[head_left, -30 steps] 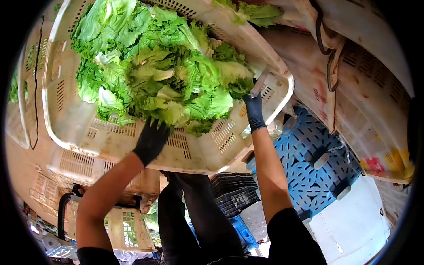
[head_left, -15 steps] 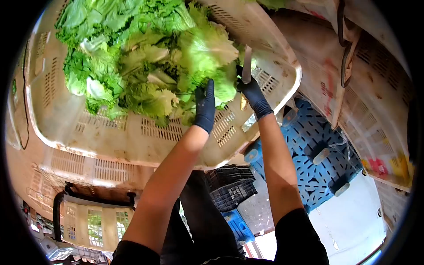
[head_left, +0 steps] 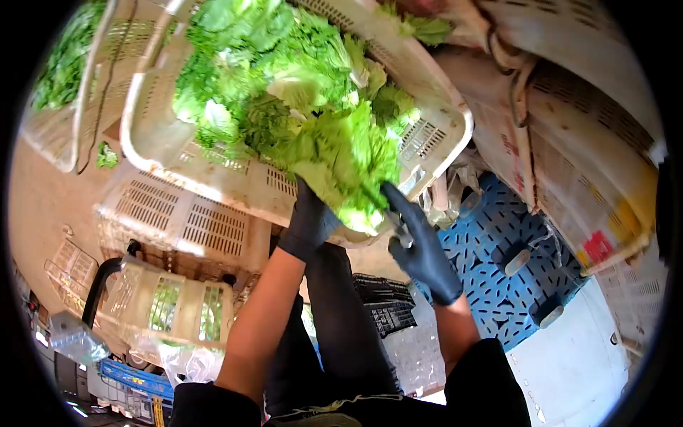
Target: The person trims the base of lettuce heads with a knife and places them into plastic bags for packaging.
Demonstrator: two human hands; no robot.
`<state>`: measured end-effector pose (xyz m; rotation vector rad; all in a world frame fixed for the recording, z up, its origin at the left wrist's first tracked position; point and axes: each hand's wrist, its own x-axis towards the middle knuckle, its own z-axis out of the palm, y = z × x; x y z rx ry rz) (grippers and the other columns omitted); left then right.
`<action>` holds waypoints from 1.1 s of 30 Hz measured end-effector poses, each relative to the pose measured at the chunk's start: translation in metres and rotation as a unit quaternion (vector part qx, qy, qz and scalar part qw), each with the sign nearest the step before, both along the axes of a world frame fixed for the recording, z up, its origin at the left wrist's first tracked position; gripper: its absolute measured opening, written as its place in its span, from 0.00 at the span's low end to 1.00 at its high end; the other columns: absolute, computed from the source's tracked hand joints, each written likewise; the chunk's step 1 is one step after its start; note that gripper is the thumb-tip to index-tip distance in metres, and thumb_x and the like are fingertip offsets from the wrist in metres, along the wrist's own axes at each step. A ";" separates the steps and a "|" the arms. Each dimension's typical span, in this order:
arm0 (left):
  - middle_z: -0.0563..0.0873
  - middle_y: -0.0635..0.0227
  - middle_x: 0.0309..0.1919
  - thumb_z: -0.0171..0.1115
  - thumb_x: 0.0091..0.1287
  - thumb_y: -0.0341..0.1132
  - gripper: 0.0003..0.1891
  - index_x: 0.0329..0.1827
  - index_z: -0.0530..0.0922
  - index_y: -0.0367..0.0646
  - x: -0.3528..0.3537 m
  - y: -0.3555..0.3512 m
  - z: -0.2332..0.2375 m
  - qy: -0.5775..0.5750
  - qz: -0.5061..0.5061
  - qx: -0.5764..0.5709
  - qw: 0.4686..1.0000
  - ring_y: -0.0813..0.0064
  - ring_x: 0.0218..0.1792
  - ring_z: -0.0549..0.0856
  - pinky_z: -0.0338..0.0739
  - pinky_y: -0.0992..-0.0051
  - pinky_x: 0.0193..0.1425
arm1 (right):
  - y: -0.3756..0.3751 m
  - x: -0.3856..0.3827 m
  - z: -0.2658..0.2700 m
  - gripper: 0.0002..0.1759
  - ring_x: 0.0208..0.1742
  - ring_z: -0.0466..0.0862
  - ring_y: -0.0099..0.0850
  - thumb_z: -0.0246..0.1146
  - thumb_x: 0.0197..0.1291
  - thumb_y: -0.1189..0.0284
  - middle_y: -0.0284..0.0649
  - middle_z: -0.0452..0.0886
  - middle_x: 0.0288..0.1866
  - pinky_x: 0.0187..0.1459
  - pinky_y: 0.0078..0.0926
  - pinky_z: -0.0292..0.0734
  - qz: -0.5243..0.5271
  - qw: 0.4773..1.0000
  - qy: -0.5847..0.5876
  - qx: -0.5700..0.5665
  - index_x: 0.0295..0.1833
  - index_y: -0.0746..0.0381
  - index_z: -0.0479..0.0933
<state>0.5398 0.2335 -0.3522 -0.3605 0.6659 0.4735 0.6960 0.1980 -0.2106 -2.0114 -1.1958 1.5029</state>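
Both hands (head_left: 307, 222) (head_left: 421, 250) up, apparently around lettuce (head_left: 348, 160).

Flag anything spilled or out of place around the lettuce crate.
A loose lettuce scrap lies outside the crate, left of it. The left hand holds a lettuce head over the rim, the right hand a knife.

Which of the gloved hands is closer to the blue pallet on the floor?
Right. The right hand is next to the blue pallet, just left of it in the picture; the left hand is farther left, gripping the lettuce.
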 end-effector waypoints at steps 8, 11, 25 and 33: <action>0.67 0.62 0.61 0.43 0.65 0.57 0.32 0.66 0.58 0.45 -0.065 0.004 0.213 0.234 0.001 0.360 0.903 0.63 0.59 0.69 0.65 0.60 0.63 | -0.053 -0.094 0.246 0.39 0.59 0.71 0.42 0.53 0.47 0.83 0.47 0.64 0.63 0.55 0.34 0.70 -0.419 0.850 0.161 0.275 0.68 0.63 0.51; 0.67 0.60 0.61 0.43 0.65 0.58 0.32 0.65 0.58 0.45 -0.105 0.018 0.334 0.235 -0.020 0.432 0.871 0.63 0.59 0.69 0.65 0.59 0.63 | -0.048 -0.099 0.316 0.47 0.45 0.78 0.34 0.54 0.45 0.84 0.46 0.67 0.59 0.43 0.31 0.78 -0.475 0.712 0.506 0.103 0.72 0.54 0.43; 0.69 0.52 0.59 0.43 0.64 0.60 0.35 0.64 0.61 0.41 -0.240 -0.013 0.548 0.126 -0.242 0.434 0.859 0.60 0.59 0.71 0.66 0.57 0.63 | -0.041 -0.160 0.432 0.25 0.58 0.70 0.29 0.55 0.54 0.80 0.42 0.71 0.58 0.58 0.25 0.65 -0.022 0.898 0.424 0.112 0.60 0.67 0.64; 0.74 0.54 0.53 0.42 0.69 0.40 0.21 0.57 0.67 0.35 -0.284 -0.095 0.571 0.227 -0.228 0.252 0.913 0.63 0.52 0.77 0.74 0.67 0.57 | -0.084 -0.143 0.462 0.19 0.26 0.79 0.36 0.71 0.37 0.65 0.37 0.76 0.25 0.28 0.29 0.72 0.200 0.935 0.051 0.289 0.35 0.59 0.73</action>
